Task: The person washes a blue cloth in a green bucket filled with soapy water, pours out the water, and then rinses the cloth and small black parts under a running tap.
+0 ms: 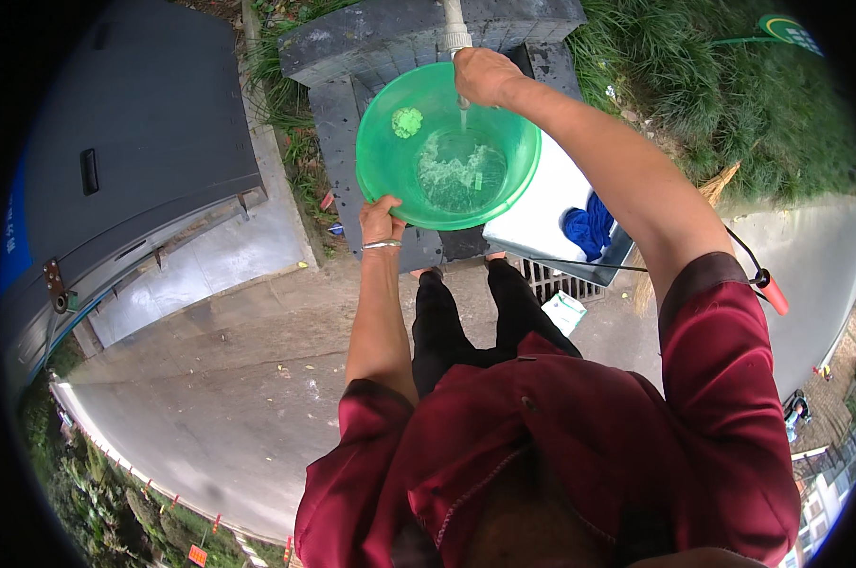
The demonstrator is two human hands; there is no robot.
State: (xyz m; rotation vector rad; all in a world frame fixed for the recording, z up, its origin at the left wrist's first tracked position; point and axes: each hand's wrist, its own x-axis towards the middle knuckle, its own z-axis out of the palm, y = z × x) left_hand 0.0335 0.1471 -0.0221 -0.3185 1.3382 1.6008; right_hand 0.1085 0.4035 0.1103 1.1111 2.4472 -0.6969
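My left hand (380,221) grips the near left rim of a green plastic basin (392,170), a bracelet on its wrist. The basin tilts towards me under a pale plastic tap (456,28). My right hand (488,77) is closed around the tap at the basin's far edge; its fingers and the tap handle are largely hidden. A thin stream of water (463,119) runs from the spout into the basin. Shallow, rippling water (463,174) lies at the bottom, and a light green patch (407,122) shows on the inner left wall.
A dark stone-edged washing stand (336,142) surrounds the basin. To its right sit a white-and-grey container (517,234) and a blue cloth (588,226). A drain grate (541,280), a straw broom (720,183) and a red-ended handle (774,295) are nearby. A large grey cabinet (151,106) stands left.
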